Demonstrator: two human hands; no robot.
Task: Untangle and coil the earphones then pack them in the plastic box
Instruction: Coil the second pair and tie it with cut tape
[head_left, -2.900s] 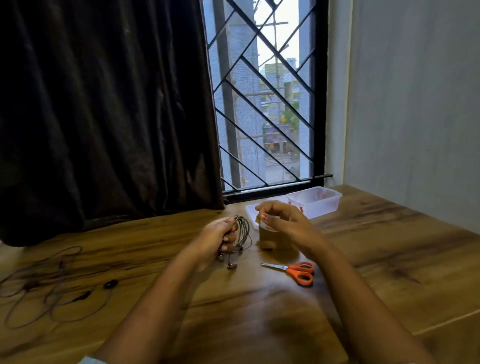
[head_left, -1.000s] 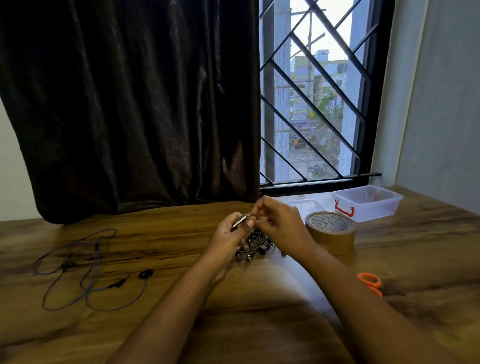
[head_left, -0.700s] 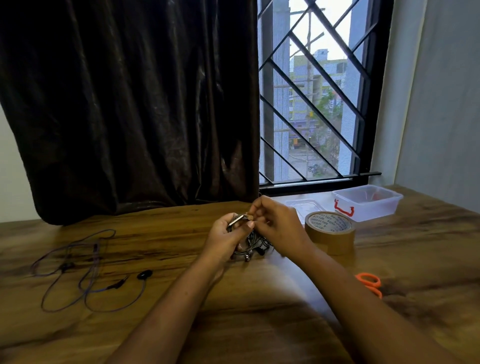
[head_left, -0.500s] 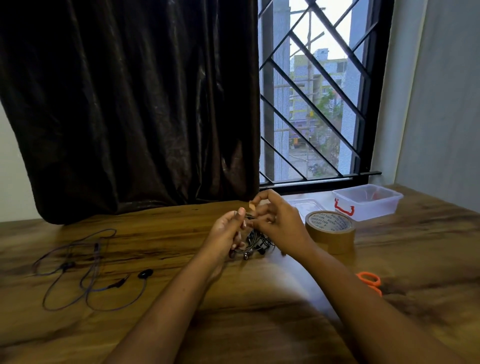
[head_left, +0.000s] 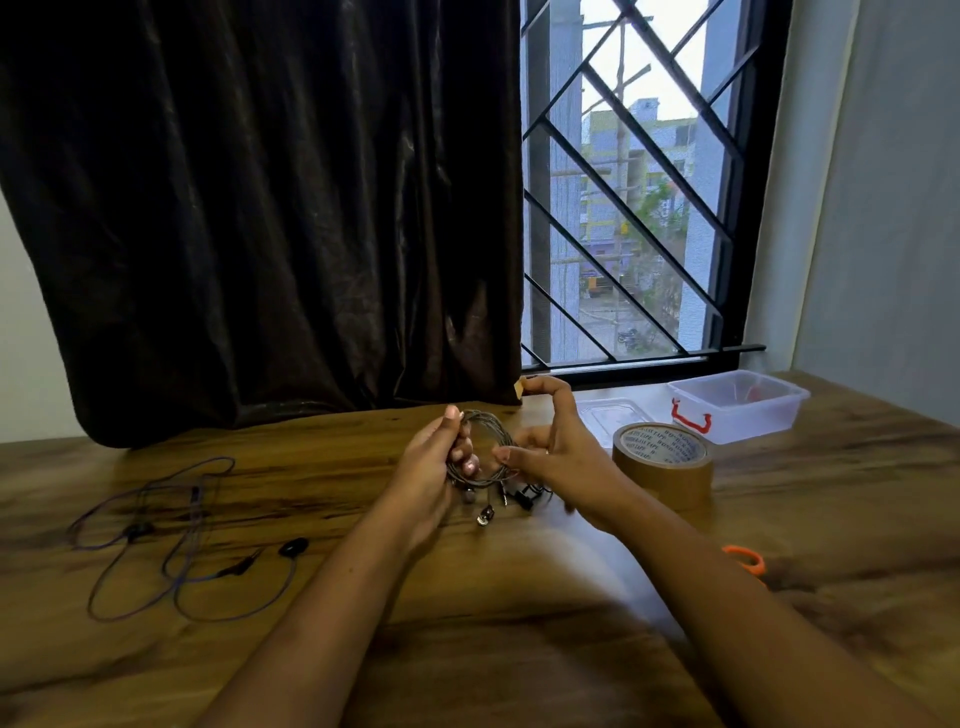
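My left hand (head_left: 435, 470) had its fingers curled round the coiled earphones (head_left: 485, 415), held over the surface (head_left: 311, 467) just left of the brown tape roll (head_left: 662, 460). My right hand (head_left: 563, 452) pinched a small tape piece (head_left: 518, 388) between thumb and forefinger, with its lower fingers against the coil. The plastic box (head_left: 737, 410) sat just behind the roll, and loose blue earphones (head_left: 182, 540) lay well to its left.

Grey earphones (head_left: 487, 415) coiled upright; clear plastic box (head_left: 753, 419) open.

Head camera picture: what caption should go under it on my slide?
Left hand holds coiled earphones; right hand pinches a tape bit, roll and box nearby.
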